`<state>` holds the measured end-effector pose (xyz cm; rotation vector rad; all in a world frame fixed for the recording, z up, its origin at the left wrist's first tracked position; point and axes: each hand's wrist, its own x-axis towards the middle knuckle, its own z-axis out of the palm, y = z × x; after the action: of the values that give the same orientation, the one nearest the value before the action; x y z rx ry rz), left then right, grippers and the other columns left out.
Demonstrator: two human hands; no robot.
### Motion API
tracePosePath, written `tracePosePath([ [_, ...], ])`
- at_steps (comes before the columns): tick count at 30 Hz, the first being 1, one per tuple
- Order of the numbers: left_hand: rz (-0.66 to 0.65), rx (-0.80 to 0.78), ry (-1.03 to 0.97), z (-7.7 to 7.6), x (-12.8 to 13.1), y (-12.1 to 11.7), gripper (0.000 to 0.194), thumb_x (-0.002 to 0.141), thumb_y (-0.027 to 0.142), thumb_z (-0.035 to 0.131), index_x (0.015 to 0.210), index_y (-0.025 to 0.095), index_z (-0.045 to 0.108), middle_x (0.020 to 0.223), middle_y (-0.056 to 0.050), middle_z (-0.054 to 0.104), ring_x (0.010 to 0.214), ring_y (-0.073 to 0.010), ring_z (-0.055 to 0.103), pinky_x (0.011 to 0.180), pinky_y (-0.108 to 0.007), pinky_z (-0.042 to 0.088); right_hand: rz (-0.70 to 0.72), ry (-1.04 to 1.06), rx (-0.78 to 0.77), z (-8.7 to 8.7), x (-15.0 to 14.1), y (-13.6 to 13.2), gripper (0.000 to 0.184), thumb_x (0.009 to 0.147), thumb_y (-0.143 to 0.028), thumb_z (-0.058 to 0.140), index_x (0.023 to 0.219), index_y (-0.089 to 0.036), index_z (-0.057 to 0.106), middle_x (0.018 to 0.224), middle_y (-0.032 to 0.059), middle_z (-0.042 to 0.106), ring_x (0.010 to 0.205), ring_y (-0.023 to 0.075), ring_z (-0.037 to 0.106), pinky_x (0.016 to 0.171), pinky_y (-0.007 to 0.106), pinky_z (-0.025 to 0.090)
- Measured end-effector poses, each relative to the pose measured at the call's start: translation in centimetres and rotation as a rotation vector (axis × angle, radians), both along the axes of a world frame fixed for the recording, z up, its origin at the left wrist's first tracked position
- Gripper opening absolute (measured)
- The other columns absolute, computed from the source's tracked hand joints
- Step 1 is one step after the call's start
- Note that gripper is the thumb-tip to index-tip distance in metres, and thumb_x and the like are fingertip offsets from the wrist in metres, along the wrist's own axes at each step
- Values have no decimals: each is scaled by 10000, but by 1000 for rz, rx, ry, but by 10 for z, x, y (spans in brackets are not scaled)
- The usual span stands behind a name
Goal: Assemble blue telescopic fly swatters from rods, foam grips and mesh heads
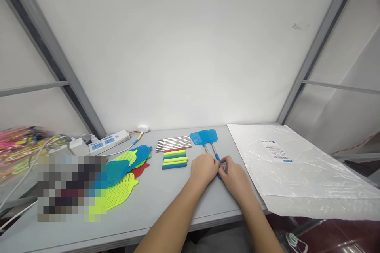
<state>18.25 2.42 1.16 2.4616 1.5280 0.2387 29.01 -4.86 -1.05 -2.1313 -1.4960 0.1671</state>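
Two blue fly swatters (pixel 204 137) lie side by side at centre frame, heads toward the back wall, thin metal shafts running down to blue handles under the hands. Likely very light; mesh heads look floppy, shafts thin and probably springy, so best taken at the handle, not the head.

Left hand (pixel 204 168) is curled over the handle ends, fingers closed down; looks like it grips or pins one handle, contact itself is hidden. Right hand (pixel 234 174) is pinched at the blue handle tip (pixel 219 161), thumb and fingers nearly shut on it. Both hands touch each other at the handles.

Left of centre: stack of foam-like handle sleeves (pixel 175 158) in red, green, yellow, blue, with a row of bare metal rods (pixel 173 142) just behind. Further left, loose swatter heads (pixel 127 174) in green, blue, red. Power strip (pixel 108 140) at the back left. Clear plastic bag (pixel 297 166) with label covers the right side of the grey worktop (pixel 166 205).
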Motion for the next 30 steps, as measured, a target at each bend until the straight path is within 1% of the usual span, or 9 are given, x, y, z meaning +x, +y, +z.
tracePosePath([
  [6, 0, -4, -4, 1, 0, -2, 373, 902, 352, 399, 897, 159, 718, 925, -147, 718, 906, -286, 671, 747, -357, 468, 14, 36, 2, -4, 3, 1, 175, 909, -303, 466, 1031, -209, 548, 620, -2, 587, 628, 187, 574, 527, 263, 192],
  [12, -16, -11, -6, 1, 0, -2, 358, 908, 342, 408, 893, 158, 715, 924, -142, 719, 899, -269, 667, 752, -340, 460, 39, 44, 3, -1, 1, 0, 140, 925, -300, 459, 978, -205, 546, 631, 1, 596, 621, 179, 564, 529, 265, 192],
  [17, -36, -2, -2, 2, 0, 2, 353, 909, 343, 409, 890, 164, 712, 929, -138, 718, 895, -270, 668, 745, -337, 459, 55, 37, -2, 1, -3, 3, 118, 935, -272, 449, 949, -202, 542, 648, 6, 602, 605, 173, 545, 528, 269, 182],
  [24, -22, -7, 19, 4, 1, 6, 352, 903, 333, 412, 930, 156, 715, 966, -149, 713, 929, -272, 662, 764, -339, 458, 56, 36, 1, 5, -7, 6, 204, 983, -330, 381, 950, -194, 529, 701, 33, 635, 662, 186, 574, 554, 261, 222],
  [30, -20, -14, 29, 6, 0, 7, 360, 913, 336, 400, 928, 159, 713, 948, -138, 712, 916, -269, 665, 753, -329, 463, 61, 50, -12, 7, -7, 9, 185, 979, -311, 384, 967, -190, 523, 723, 42, 651, 683, 194, 580, 564, 262, 232],
])
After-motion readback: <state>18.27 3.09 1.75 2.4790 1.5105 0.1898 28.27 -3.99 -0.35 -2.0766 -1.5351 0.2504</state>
